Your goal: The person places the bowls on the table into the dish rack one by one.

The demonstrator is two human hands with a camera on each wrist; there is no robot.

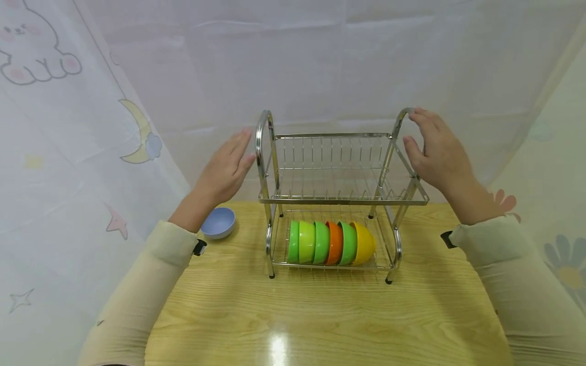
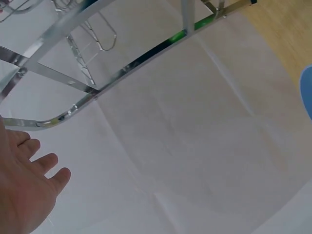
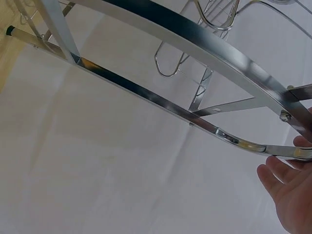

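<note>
A two-tier metal dish rack [image 1: 343, 202] stands upright on the table. My left hand [image 1: 225, 166] is beside the rack's left end frame, fingers extended and holding nothing; the left wrist view shows the hand [image 2: 27, 187] near the curved rail. At the other end my right hand [image 1: 440, 152] has its fingertips at the top of the right end frame, thumb apart from it. In the right wrist view those fingers [image 3: 278, 170] meet the metal rail [image 3: 239, 141], not visibly curled round it. Green, orange [image 1: 334, 243] and yellow [image 1: 364, 245] bowls stand on edge in a row on the lower tier.
A blue bowl [image 1: 218, 223] sits on the wooden table [image 1: 320, 320], left of the rack. Behind the rack hangs a pale cloth [image 1: 311, 66], with printed cloth [image 1: 55, 168] at the left side. The upper tier [image 1: 334, 168] is bare wire.
</note>
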